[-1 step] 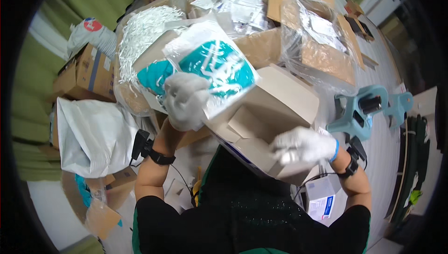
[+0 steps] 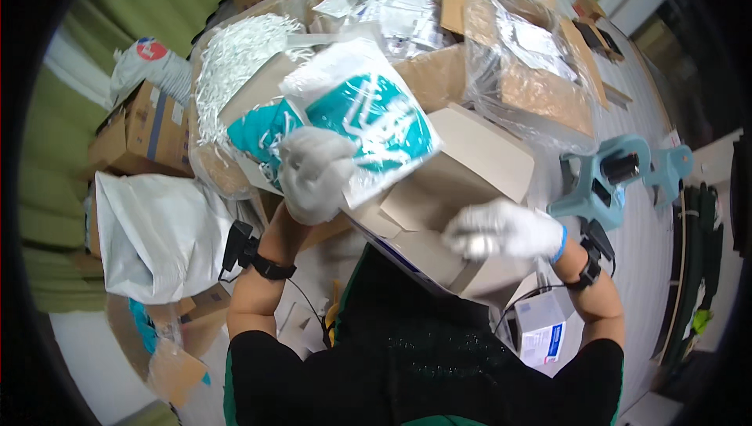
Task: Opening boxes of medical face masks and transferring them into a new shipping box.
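Toward the upper middle of the frame, a clear packet with teal contents (image 2: 384, 124) is tilting above the left edge of an open carton (image 2: 489, 152). The white-gloved left hand (image 2: 317, 171) is clamping the packet's lower left edge, a teal bundle (image 2: 262, 128) showing just left of it. Since the earlier picture, the packet is shifting slightly rightward and the right hand (image 2: 505, 232) slightly up-left; the packet is staying outside the carton, so the handling is seeming barely advanced. Right of centre, that blurred hand is hovering over the carton's near side, fingers bending; whether its grip is closing on anything, I cannot tell. White shreds (image 2: 235, 66) are filling the upper left, while a blue-grey stool (image 2: 603, 179) is standing at right.
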{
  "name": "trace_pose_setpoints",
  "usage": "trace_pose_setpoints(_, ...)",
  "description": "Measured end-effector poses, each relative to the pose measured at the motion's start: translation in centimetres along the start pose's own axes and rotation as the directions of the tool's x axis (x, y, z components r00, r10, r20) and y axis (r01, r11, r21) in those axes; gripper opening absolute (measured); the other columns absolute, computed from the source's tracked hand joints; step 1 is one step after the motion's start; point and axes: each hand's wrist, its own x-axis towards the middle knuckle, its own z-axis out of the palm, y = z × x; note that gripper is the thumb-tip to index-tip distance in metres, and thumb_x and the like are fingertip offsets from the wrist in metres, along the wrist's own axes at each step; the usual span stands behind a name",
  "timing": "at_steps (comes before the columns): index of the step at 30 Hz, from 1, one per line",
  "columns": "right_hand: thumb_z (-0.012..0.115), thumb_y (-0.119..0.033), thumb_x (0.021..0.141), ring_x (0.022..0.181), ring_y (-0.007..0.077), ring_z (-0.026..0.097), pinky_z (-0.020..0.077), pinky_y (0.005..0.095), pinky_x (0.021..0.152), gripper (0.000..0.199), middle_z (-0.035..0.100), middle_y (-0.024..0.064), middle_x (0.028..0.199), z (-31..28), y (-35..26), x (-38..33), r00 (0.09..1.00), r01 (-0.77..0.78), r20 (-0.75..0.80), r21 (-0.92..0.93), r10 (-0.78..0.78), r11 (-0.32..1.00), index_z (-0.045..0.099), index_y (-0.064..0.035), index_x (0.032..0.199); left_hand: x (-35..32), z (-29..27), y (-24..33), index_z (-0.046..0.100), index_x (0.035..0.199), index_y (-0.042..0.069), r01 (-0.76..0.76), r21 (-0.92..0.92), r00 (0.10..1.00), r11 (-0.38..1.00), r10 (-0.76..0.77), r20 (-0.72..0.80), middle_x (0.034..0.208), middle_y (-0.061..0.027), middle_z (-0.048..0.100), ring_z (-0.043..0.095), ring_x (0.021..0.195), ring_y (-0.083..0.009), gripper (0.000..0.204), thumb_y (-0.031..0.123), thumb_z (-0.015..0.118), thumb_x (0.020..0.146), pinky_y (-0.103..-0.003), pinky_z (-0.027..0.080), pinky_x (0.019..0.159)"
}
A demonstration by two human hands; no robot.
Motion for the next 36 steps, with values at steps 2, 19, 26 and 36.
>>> trace_pose_setpoints(2, 0.063, -0.048, 0.098, 0.094, 0.0143, 0.065, 0.0531, 0.029, 0.081, 0.058, 0.067, 0.0034, 0.111, -1.2, -2.2, 0.9, 0.98, -0.032, -0.196, 0.085, 0.048, 0.996, 0.057, -0.0021, 0.133, 0.0, 0.5, 1.7, 0.062, 0.084, 0.01, -0.062, -0.061, 0.997, 0.996, 0.066, 0.05, 0.103, -0.0049, 0.065, 0.062, 0.097, -0.0245, 0.018, 0.007, 0.071, 0.069, -0.041, 0.048, 0.087)
trace_pose_setpoints(19, 0.072, -0.02, 0.093, 0.074, 0.006, 0.054, 0.0472, 0.0242, 0.068, 0.019, 0.063, -0.0035, 0.078, -7.3, -2.0, -1.2, 0.545, 0.138, -0.745, -0.373, -0.385, 0.917, 0.07, -0.0012, 0.09, 4.5, 6.9, 9.7, 0.063, 0.101, 0.006, 0.234, -0.413, 0.966, 0.88, -0.16, 0.205, 0.114, -0.0112, 0.067, 0.064, 0.11, -0.029, 0.03, -0.007, 0.068, 0.074, -0.04, 0.046, 0.099)
trace_pose_setpoints(26, 0.072, -0.02, 0.092, 0.073, 0.0069, 0.058, 0.0487, 0.0254, 0.068, 0.019, 0.066, 0.0008, 0.076, -5.2, -1.6, -0.9, 0.47, 0.123, -0.779, -0.409, -0.416, 0.904, 0.072, -0.0015, 0.092, 5.6, 9.9, 8.4, 0.064, 0.111, 0.0, 0.342, -0.337, 0.938, 0.877, -0.341, 0.064, 0.105, -0.0084, 0.068, 0.066, 0.091, -0.0164, 0.031, -0.001, 0.077, 0.083, -0.029, 0.053, 0.083)
trace_pose_setpoints(36, 0.07, -0.017, 0.092, 0.072, 0.0074, 0.057, 0.0485, 0.0257, 0.069, 0.018, 0.064, 0.0035, 0.073, -3.1, -2.2, -0.6, 0.447, -0.04, -0.82, -0.417, -0.357, 0.908, 0.071, 0.0006, 0.094, 4.6, 11.0, 9.5, 0.057, 0.1, 0.001, 0.649, -0.67, 0.708, 0.361, -0.608, 0.359, 0.093, -0.0019, 0.063, 0.059, 0.078, -0.0048, 0.022, -0.005, 0.073, 0.087, -0.021, 0.051, 0.069)
